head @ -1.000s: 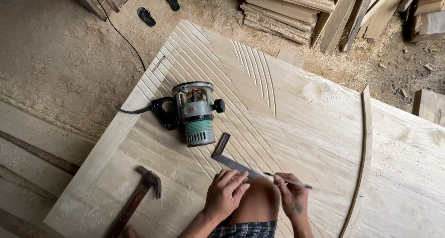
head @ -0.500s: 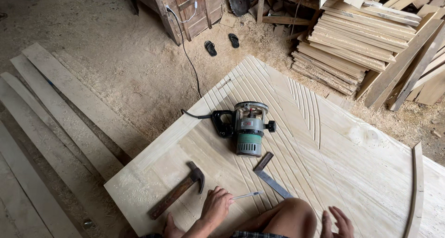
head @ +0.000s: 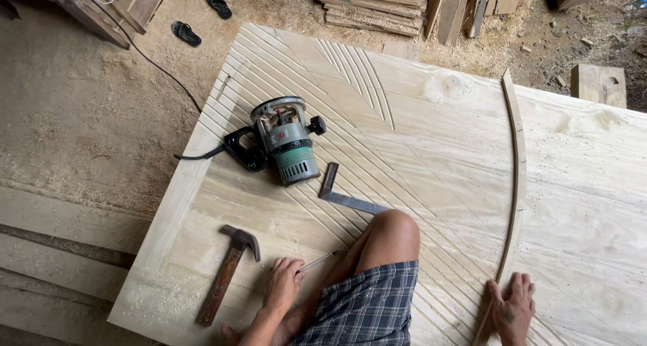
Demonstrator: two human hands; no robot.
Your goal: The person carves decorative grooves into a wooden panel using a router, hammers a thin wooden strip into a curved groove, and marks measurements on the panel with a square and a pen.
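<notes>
woodworking shop: sawdust floor (head: 81, 117), stacked planks (head: 377, 5), router (head: 286, 140).

Green and grey router (head: 286, 140) lying on its side on the grooved wood panel (head: 431, 137), metal square (head: 347, 196) just beside it, hammer (head: 228, 272) near the panel's edge. 2 sandals (head: 201, 19) on the sawdust, stacked planks (head: 381, 5) up top.
</notes>
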